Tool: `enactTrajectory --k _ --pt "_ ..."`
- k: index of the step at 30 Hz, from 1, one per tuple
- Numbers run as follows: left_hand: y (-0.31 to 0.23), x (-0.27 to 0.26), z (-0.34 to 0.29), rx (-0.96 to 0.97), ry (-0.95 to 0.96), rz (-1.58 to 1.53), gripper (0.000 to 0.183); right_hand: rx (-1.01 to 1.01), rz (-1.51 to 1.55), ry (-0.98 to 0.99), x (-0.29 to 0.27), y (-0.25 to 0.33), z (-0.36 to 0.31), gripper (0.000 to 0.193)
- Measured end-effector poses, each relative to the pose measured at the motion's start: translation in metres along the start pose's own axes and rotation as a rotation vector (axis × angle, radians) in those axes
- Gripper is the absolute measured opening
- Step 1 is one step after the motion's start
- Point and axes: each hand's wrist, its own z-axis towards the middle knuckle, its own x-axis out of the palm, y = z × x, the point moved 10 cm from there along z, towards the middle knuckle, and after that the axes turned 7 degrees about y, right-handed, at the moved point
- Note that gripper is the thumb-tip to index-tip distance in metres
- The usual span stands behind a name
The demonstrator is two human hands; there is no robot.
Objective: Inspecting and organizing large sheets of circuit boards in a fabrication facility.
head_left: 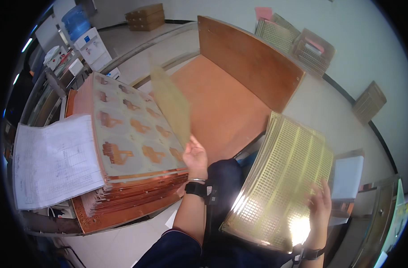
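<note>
My left hand (196, 157) is closed at the near corner of a thin yellowish sheet (172, 100), which stands tilted and is blurred by motion. Beside it on the left rises a tall stack of copper-coloured panels, whose top panel (137, 123) is grey with rows of copper shapes. My right hand (320, 206), slightly blurred, lies with its fingers stretched out at the right edge of a stack of yellow grid-patterned panels (286, 165). These panels rest close to my lap, and light glares off their near corner.
Written paper sheets (56, 161) hang over the copper stack's left side. An orange-brown board platform with an upright back panel (248, 62) lies ahead. More grid panels (313, 51) lean on the far wall. A water dispenser (92, 47) and brown boxes (145, 18) stand at the back left.
</note>
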Motion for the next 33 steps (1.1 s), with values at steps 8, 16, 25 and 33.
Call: enactTrajectory --k 8,16,25,33 --pt "-0.007 0.011 -0.061 -0.055 -0.051 0.090 0.045 -0.035 -0.013 -0.224 -0.071 -0.016 -0.038 0.044" --pt "0.084 0.052 -0.137 -1.020 0.228 1.337 0.034 -0.220 -1.309 -0.323 -0.074 -0.023 -0.087 0.044" --pt "0.091 0.037 -0.181 -1.150 0.373 1.783 0.033 -0.050 -1.415 -0.145 -0.032 -0.055 -0.085 0.044" --pt "0.118 0.030 -0.218 -1.182 0.265 1.398 0.035 -0.103 -1.236 -0.179 -0.037 -0.051 -0.089 0.044"
